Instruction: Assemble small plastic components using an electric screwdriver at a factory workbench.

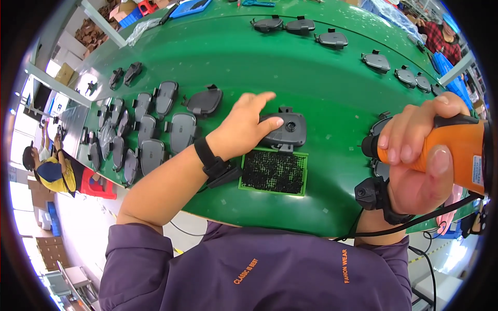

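A dark grey device [294,136], like a phone holder with a clip at each end and a round black socket on its face, lies on the green table. My left hand [248,124] rests at its left side. The thumb lies on the casing, and the fingers stretch out past it. My right hand [415,140] is wrapped round an orange electric screwdriver [463,150], raised at the right with its black nose pointing left. Just below the device sits a green-rimmed tray [304,181] full of small black parts, probably screws.
Several similar holders [182,132] stand in rows on the left of the table [228,57]. More holders [332,39] line the far side. Another holder [381,124] is partly hidden by my right hand. A black cable [415,224] runs below my right wrist. Other people [52,166] work nearby.
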Motion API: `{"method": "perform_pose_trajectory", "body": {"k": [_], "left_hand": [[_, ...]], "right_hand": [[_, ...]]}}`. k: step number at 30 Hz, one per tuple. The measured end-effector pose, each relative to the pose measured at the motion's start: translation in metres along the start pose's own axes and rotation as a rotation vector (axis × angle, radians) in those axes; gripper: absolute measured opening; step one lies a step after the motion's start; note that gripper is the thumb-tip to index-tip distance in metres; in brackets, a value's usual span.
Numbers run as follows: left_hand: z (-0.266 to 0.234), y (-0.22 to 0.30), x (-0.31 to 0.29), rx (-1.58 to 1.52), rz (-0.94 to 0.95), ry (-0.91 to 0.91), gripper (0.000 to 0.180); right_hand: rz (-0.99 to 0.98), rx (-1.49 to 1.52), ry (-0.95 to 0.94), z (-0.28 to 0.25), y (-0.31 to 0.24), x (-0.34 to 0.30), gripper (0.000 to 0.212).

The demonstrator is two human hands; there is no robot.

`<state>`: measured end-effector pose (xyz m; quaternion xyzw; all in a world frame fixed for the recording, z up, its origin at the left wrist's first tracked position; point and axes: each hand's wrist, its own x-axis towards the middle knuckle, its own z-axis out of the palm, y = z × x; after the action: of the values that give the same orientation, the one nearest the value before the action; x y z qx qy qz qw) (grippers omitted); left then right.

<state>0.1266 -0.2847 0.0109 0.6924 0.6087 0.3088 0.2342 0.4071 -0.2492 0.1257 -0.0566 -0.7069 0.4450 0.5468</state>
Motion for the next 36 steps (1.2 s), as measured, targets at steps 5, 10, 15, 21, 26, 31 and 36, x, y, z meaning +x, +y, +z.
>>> {"method": "perform_pose_trajectory", "body": {"k": [5, 10, 15, 21, 26, 31, 36], "left_hand": [[-0.047, 0.053, -0.034, 0.125, 0.075, -0.183, 0.022], [-0.027, 0.045, -0.071, 0.513, 0.256, -0.222, 0.011], [-0.003, 0.03, -0.067, 0.337, 0.33, -0.217, 0.006], [-0.001, 0.019, -0.057, 0.134, 0.284, -0.301, 0.009], [-0.009, 0.038, -0.041, 0.007, 0.218, -0.295, 0.011], [-0.007, 0.035, -0.044, -0.16, 0.141, -0.22, 0.011], [-0.009, 0.03, -0.043, -0.312, 0.191, -0.103, 0.01]], "right_hand": [[0.043, 0.047, -0.021, -0.004, 0.0, 0.0, 0.049], [0.113, 0.018, -0.037, 0.013, 0.009, 0.002, 0.049], [0.095, -0.041, -0.022, 0.021, 0.003, -0.002, 0.05], [0.188, -0.007, -0.003, 0.032, 0.029, 0.007, 0.049], [0.257, 0.046, 0.02, 0.035, 0.022, 0.01, 0.051], [0.346, 0.192, 0.127, 0.047, 0.027, 0.007, 0.05], [0.314, 0.288, 0.098, 0.048, 0.035, 0.003, 0.052]]}}
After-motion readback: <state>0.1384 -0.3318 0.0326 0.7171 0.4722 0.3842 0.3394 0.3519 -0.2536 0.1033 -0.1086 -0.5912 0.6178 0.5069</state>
